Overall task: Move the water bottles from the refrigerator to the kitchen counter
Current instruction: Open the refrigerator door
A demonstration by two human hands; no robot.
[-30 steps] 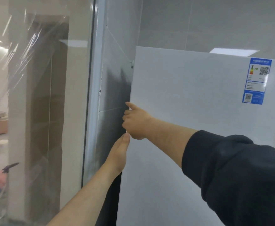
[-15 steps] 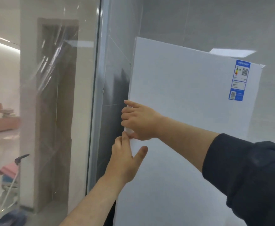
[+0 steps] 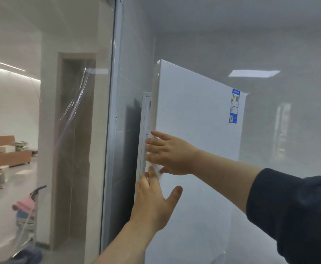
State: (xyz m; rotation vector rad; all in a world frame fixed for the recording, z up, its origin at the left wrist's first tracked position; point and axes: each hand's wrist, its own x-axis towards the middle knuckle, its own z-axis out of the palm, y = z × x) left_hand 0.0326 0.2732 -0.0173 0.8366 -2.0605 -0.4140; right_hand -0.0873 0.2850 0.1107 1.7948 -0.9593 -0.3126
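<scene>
A tall white refrigerator door (image 3: pixel 197 115) fills the middle of the view, swung slightly ajar, with a narrow strip of its inner edge (image 3: pixel 146 130) showing on the left. My right hand (image 3: pixel 172 153) has its fingers hooked over that left edge at mid height. Just below it, my left hand (image 3: pixel 154 204) has its fingers curled behind the edge and its thumb spread on the front. The inside of the refrigerator is hidden. No water bottles or counter are in view.
A blue energy label (image 3: pixel 235 105) sits at the door's upper right. A grey tiled wall (image 3: pixel 129 130) stands close to the left of the door. Further left is a glass partition (image 3: pixel 75 130) with loose plastic film, with a sofa (image 3: pixel 7 159) and a small cart (image 3: pixel 28 210) beyond it.
The door's left edge has come away from the refrigerator, so its inner strip now shows. My left hand has wrapped around the edge, and my view has drawn back and tilted.
</scene>
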